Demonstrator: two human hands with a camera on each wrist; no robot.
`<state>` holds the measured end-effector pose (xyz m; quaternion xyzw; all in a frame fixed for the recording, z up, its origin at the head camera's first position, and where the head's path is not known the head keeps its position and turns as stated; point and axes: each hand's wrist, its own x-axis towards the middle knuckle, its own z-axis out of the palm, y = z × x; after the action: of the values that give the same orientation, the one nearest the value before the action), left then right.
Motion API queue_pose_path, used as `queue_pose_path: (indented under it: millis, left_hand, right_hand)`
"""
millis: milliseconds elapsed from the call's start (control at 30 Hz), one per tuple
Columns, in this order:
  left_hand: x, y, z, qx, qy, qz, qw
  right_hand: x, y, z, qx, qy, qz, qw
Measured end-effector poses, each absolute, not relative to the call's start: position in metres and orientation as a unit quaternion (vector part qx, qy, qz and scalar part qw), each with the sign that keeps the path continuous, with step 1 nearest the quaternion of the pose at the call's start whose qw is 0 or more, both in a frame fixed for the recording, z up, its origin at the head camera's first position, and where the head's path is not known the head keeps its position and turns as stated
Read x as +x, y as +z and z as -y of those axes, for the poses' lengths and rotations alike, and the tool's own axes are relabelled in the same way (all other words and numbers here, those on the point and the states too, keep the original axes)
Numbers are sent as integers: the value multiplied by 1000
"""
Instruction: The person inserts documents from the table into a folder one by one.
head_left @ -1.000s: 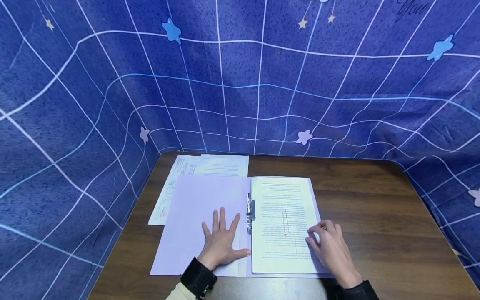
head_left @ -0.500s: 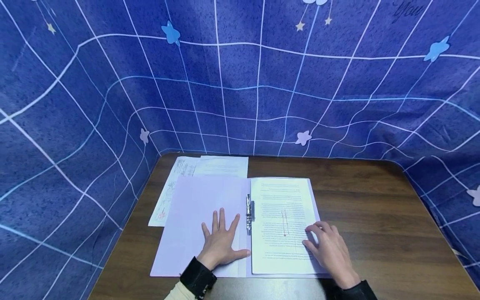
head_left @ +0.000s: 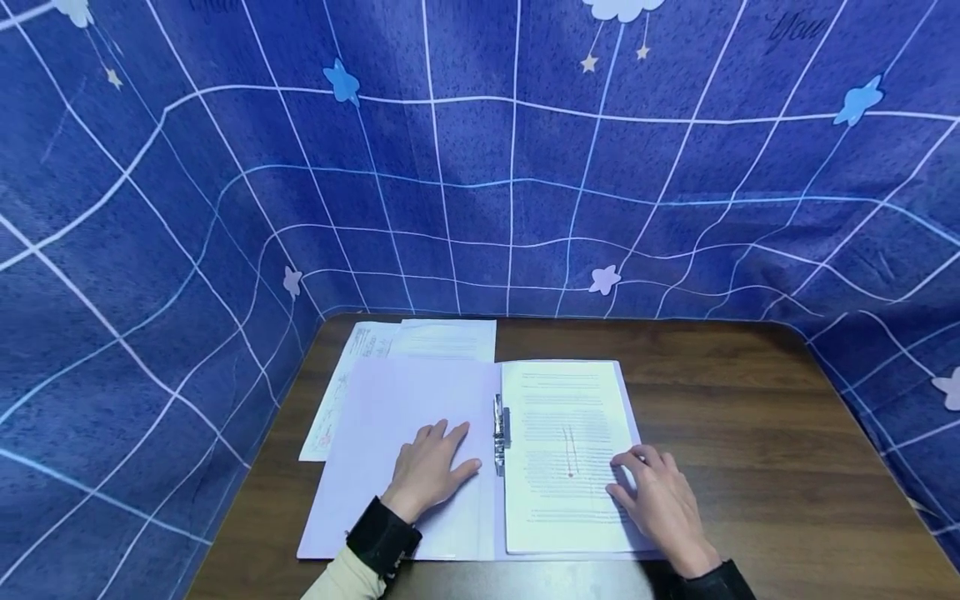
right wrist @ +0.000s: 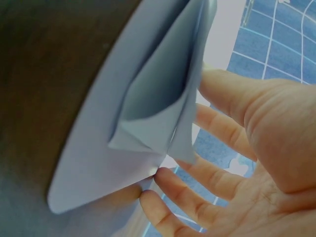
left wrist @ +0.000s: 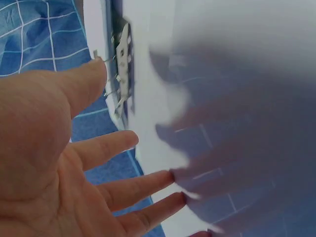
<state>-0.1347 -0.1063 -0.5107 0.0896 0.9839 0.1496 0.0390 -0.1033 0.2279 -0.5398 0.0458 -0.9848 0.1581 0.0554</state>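
Note:
A lilac folder point(head_left: 367, 425) lies spread flat on the table, with a metal lever clip point(head_left: 500, 433) along its spine. Printed sheets point(head_left: 562, 525) are stacked on its right side, the top one bearing red marks. Over the bare left cover, my left hand point(head_left: 426, 473) spreads its fingers, the tips at the cover's surface in the left wrist view. My right hand point(head_left: 662, 504) rests at the stack's right edge, fingers loosely bent. In the right wrist view the sheets' lower corners point(right wrist: 158, 126) curl apart beside the thumb; its exact contact with the paper is unclear.
Two loose printed sheets point(head_left: 450, 337) stick out from under the folder's upper left. The brown wooden table point(head_left: 750, 425) extends to the right. Blue fabric point(head_left: 480, 200) with a grid and star pattern surrounds its back and sides.
My left hand has drawn slightly left, its fingers less widely spread. My right fingers have parted from a tighter bend and moved slightly left over the stack's edge. The head view has tilted up slightly.

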Motion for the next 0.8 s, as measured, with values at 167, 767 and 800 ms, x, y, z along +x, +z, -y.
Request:
queue_pose_path:
  millis: [167,767,800]
  left_hand:
    - [-148,-500,113,98,163,-982,0]
    - [-217,-446,143,80,173,-966,-176]
    - [-222,-443,144,81,165,-965,-189]
  right_hand:
    - [-103,-539,-228,54,158,984,62]
    - [-95,-539,-232,77,161,980,87]
    - [-94,-539,-232,77,161,980,87]
